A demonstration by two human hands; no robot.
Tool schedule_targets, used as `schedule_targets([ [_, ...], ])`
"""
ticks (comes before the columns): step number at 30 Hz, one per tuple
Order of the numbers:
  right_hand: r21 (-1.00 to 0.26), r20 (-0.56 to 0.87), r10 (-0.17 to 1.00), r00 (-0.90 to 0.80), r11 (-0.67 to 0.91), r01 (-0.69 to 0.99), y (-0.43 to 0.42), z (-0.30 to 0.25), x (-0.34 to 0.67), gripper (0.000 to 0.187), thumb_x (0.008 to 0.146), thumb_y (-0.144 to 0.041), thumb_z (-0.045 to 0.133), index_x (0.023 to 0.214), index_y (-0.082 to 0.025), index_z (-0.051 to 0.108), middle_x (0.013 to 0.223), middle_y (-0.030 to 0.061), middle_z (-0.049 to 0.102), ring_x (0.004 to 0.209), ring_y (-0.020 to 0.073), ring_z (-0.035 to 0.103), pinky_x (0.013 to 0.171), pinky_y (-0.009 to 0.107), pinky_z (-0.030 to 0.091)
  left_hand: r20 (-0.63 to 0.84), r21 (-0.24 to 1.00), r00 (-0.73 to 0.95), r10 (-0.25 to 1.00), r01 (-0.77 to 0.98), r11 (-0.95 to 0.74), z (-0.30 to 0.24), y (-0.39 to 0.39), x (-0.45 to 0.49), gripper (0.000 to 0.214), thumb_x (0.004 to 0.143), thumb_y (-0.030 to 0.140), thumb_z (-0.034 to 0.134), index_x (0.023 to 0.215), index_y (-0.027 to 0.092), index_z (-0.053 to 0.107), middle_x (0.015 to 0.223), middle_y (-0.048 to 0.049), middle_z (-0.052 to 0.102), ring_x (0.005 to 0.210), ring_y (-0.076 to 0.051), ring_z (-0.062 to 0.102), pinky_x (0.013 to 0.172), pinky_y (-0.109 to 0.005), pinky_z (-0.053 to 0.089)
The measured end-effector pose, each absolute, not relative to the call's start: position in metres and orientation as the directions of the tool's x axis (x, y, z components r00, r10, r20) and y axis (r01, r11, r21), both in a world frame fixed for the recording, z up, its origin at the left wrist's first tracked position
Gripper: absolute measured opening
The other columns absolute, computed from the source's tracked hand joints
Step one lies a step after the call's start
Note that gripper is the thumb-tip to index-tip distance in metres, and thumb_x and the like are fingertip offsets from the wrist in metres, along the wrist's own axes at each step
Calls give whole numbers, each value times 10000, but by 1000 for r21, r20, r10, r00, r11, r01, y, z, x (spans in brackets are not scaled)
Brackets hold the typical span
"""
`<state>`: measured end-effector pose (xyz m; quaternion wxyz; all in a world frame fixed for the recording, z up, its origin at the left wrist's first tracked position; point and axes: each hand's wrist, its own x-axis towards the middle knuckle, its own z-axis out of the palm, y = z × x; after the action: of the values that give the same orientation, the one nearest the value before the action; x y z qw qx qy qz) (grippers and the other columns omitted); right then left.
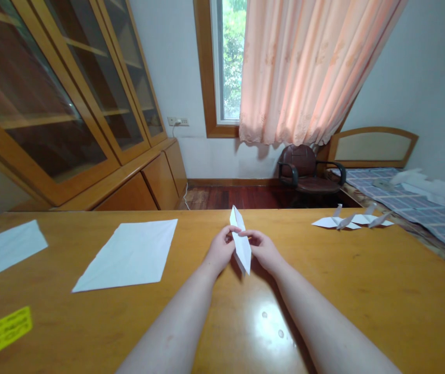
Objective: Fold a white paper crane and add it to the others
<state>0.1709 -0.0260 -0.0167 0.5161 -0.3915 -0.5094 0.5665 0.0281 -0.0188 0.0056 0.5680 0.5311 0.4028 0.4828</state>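
Head view: you are holding a folded white paper (242, 252) between your 2 hands, straight ahead of you above the desk (232, 324). Your left hand (220, 252) is gripping it from its left edge and your right hand (266, 252) is gripping it from its right edge, so the 2 hands are standing close together with only the paper between them. Neither hand is being nearer than the other; both are touching it around its middle, fingertips meeting on the upper side. Its long axis is running away from you, the far tip leaning a little left and the near tip pointing back between your wrists, a little right. You cannot be telling from here whether its near end is resting on the desk or hanging just above it.

Left of the paper, a flat sheet (132, 254) is lying near, and another sheet (8, 249) is lying farther left. Well to the right of the paper, 2 folded birds (341, 223) are standing side by side.

As for writing, a yellow label (2, 335) is lying far to the left of the paper and closer to you; its dark letters are showing too blurred to read. No brand is showing legibly anywhere.
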Motion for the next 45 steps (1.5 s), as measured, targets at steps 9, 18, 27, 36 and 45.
schedule_targets([
  [9, -988, 84, 993, -82, 73, -138, -27, -12, 173, 275, 627, -252, 687, 894, -193, 659, 802, 42, 676, 689, 162, 613, 656, 290, 467, 68, 996, 170, 983, -60, -59, 5, -19, 28, 209, 666, 193, 605, 855, 187, 517, 628, 31, 575, 566, -98, 537, 503, -172, 366],
  [18, -990, 65, 998, 3, 65, -126, -26, -8, 174, 231, 610, -270, 690, 819, -172, 672, 779, 37, 679, 711, 173, 603, 676, 287, 453, 67, 996, 327, 942, -82, -43, 10, -23, 25, 313, 644, 161, 607, 939, 181, 504, 691, 25, 585, 619, -103, 539, 561, -186, 377],
  [27, -988, 69, 998, 0, 68, -141, -25, -7, 173, 260, 652, -397, 691, 761, -164, 650, 716, 30, 652, 647, 163, 570, 625, 282, 436, 98, 992, 263, 960, 45, -114, 6, -20, 26, 299, 742, 434, 598, 858, 159, 578, 669, 2, 586, 607, -119, 533, 555, -207, 388],
  [36, -989, 75, 997, -3, 74, -128, -26, -7, 171, 266, 640, -388, 704, 694, -177, 551, 617, -20, 582, 567, 120, 519, 554, 242, 398, 170, 974, 208, 963, 113, -196, 1, -15, 23, 232, 753, 382, 588, 770, 151, 601, 721, -22, 622, 671, -140, 557, 617, -236, 421],
  [45, -996, 39, 998, -39, 36, -82, -27, -5, 171, 331, 652, -476, 674, 639, -179, 529, 532, -33, 532, 480, 101, 468, 484, 231, 365, 128, 992, 171, 977, -13, -127, -1, -14, 26, 369, 730, 307, 623, 1040, 168, 479, 821, -27, 631, 650, -119, 575, 590, -225, 435],
])
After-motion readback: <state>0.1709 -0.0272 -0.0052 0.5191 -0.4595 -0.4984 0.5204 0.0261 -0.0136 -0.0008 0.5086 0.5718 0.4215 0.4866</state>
